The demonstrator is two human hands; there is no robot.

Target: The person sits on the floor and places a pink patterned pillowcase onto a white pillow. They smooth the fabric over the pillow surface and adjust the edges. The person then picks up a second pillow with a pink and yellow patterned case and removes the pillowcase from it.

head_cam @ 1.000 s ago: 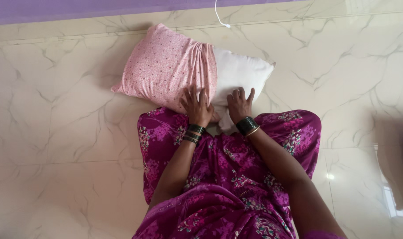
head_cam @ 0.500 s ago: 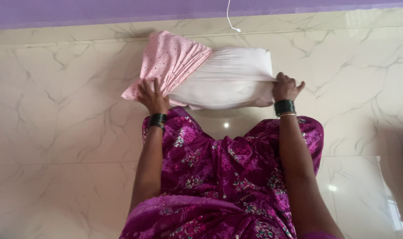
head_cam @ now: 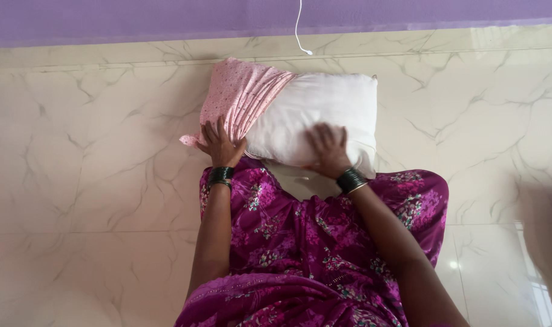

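A white pillow [head_cam: 324, 112] lies on the marble floor just beyond my lap. A pink dotted pillowcase [head_cam: 242, 97] is bunched over its left end. My left hand [head_cam: 220, 144] grips the lower edge of the pillowcase. Flat on the pillow's lower middle rests my right hand [head_cam: 328, 148], slightly blurred, fingers spread. Both wrists wear dark bangles. Most of the pillow's right part is bare.
My magenta floral garment [head_cam: 312, 248] covers my lap at the bottom. A purple wall [head_cam: 136, 18] runs along the top, with a thin white cable [head_cam: 300, 27] hanging down it. Pale marble floor [head_cam: 88, 169] surrounds everything.
The pillow has come down from being held up at both ends and now lies flat. My right hand moved from its right end to its lower middle. The pillowcase is more bunched at the left.
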